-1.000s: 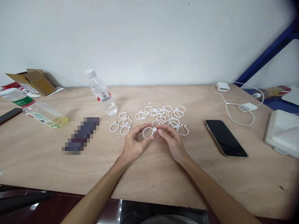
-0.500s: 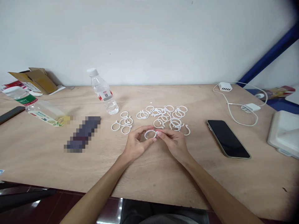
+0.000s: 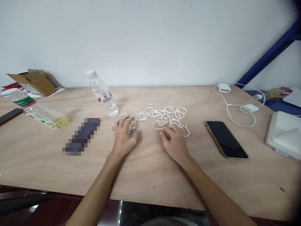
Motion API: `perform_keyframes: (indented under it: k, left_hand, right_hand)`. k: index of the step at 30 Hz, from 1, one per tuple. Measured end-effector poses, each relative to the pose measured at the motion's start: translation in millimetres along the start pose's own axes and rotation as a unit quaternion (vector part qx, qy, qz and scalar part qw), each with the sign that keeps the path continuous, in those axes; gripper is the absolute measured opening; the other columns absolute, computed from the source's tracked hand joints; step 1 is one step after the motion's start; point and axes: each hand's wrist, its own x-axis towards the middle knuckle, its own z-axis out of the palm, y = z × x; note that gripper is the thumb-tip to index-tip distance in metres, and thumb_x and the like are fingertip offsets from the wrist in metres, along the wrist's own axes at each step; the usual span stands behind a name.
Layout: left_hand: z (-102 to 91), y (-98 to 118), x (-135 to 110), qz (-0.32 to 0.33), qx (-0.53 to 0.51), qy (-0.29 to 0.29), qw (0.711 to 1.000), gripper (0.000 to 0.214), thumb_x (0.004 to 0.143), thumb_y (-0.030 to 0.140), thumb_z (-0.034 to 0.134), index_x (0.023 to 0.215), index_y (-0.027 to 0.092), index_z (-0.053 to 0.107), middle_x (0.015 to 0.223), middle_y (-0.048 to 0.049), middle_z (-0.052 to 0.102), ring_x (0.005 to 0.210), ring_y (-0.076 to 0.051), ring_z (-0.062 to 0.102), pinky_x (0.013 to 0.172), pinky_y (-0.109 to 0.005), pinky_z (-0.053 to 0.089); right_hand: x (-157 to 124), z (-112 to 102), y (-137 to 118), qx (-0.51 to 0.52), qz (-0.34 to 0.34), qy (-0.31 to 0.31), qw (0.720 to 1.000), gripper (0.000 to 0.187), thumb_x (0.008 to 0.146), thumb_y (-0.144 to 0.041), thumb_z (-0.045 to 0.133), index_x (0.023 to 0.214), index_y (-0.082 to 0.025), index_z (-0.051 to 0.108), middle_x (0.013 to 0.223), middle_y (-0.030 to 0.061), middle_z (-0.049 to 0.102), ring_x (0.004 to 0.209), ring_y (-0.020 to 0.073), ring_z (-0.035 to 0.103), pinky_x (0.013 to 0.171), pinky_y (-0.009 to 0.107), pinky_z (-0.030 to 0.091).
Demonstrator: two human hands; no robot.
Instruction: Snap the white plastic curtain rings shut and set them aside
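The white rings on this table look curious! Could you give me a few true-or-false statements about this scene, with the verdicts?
1. The left hand rests over the smaller group of white plastic rings. True.
2. The right hand grips a smartphone. False: the smartphone lies apart on the wooden table, right of that hand.
3. The water bottle stands upright. True.
4. A cardboard box sits between the hands. False: it is at the far left, by the wall.

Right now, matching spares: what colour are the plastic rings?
The plastic rings are white, best seen in the head view.
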Motion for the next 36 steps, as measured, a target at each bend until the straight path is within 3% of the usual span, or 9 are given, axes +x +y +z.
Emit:
perform_keyframes:
  k: [3,7,14,17,19,22,28,33,36]
  left_hand:
    - [8.2,12,-9,0.058,-0.025,-0.05,0.997,0.045,0.077,0.022,0.062,0.121,0.024,0.057,0.131,-0.0076,0.053,0.123,-0.029,0.042,0.107,-0.049,0.033]
    - [16.8,26,-17,0.113,-0.064,-0.108,0.986,0.04,0.081,0.021,0.059,0.12,0.021,0.057,0.129,-0.0098,0.053,0.122,-0.028,0.043,0.106,-0.048,0.034]
    - [17.7,26,-17,0.123,-0.09,-0.129,0.98,0.045,0.087,0.028,0.057,0.131,0.022,0.05,0.132,-0.0112,0.055,0.122,-0.027,0.048,0.104,-0.046,0.036]
    - [17.9,27,-16,0.126,-0.114,-0.155,0.973,0.028,0.09,0.027,0.054,0.116,0.021,0.061,0.111,-0.0075,0.069,0.101,-0.023,0.061,0.096,-0.042,0.041]
    - [18.6,28,-16,0.132,-0.141,-0.166,0.967,0.018,0.091,0.023,0.052,0.099,0.02,0.067,0.094,-0.0045,0.073,0.085,-0.019,0.064,0.087,-0.037,0.045]
    - [19.5,28,-16,0.135,-0.168,-0.158,0.964,0.018,0.089,0.016,0.05,0.088,0.019,0.068,0.087,-0.0043,0.073,0.079,-0.017,0.065,0.077,-0.031,0.048]
    - [16.6,31,-16,0.123,-0.165,-0.169,0.964,0.021,0.086,0.024,0.058,0.104,0.017,0.065,0.084,-0.0041,0.069,0.074,-0.016,0.06,0.073,-0.03,0.048]
    - [14.7,32,-15,0.12,-0.209,-0.185,0.953,0.016,0.09,0.024,0.054,0.097,0.016,0.066,0.091,-0.0065,0.07,0.082,-0.018,0.061,0.077,-0.031,0.048]
    - [16.4,32,-16,0.128,-0.258,-0.155,0.945,0.02,0.091,0.018,0.05,0.102,0.016,0.068,0.096,-0.0085,0.071,0.087,-0.018,0.063,0.081,-0.031,0.049]
  right_hand:
    - [-1,3,2,-0.078,-0.015,-0.029,0.996,0.022,0.08,-0.02,0.06,0.098,-0.022,0.072,0.083,0.0075,0.057,0.082,0.0246,0.055,0.075,0.041,0.048]
    - [0,2,0,-0.088,-0.016,-0.056,0.994,0.013,0.082,-0.016,0.057,0.082,-0.022,0.069,0.08,0.0058,0.052,0.08,0.0223,0.052,0.074,0.038,0.046]
    - [0,-2,-5,-0.099,-0.071,-0.097,0.988,0.016,0.087,-0.015,0.052,0.085,-0.022,0.066,0.089,0.0078,0.06,0.089,0.0256,0.049,0.081,0.041,0.043]
    - [0,-1,-6,-0.091,-0.094,-0.104,0.986,0.018,0.087,-0.013,0.051,0.086,-0.023,0.066,0.09,0.0068,0.063,0.09,0.0256,0.05,0.081,0.042,0.042]
    - [-1,-1,-6,-0.077,-0.1,-0.107,0.986,0.018,0.086,-0.012,0.051,0.084,-0.022,0.066,0.09,0.0064,0.065,0.088,0.0251,0.05,0.08,0.041,0.042]
    - [-1,0,-6,-0.036,-0.098,-0.101,0.989,0.018,0.082,-0.009,0.052,0.078,-0.021,0.064,0.087,0.0057,0.066,0.087,0.0243,0.05,0.079,0.04,0.043]
    - [-1,-2,-7,0.045,-0.107,-0.083,0.99,0.015,0.078,-0.008,0.057,0.082,-0.021,0.065,0.084,0.0042,0.067,0.086,0.0225,0.054,0.081,0.04,0.044]
    - [-2,-5,-13,0.116,-0.148,-0.099,0.977,0.024,0.08,-0.006,0.051,0.085,-0.022,0.067,0.085,0.0034,0.068,0.087,0.0207,0.055,0.08,0.037,0.046]
    - [-2,-5,-13,0.155,-0.086,-0.044,0.983,0.018,0.082,-0.011,0.053,0.08,-0.023,0.067,0.082,0.0028,0.068,0.084,0.0202,0.057,0.08,0.037,0.045]
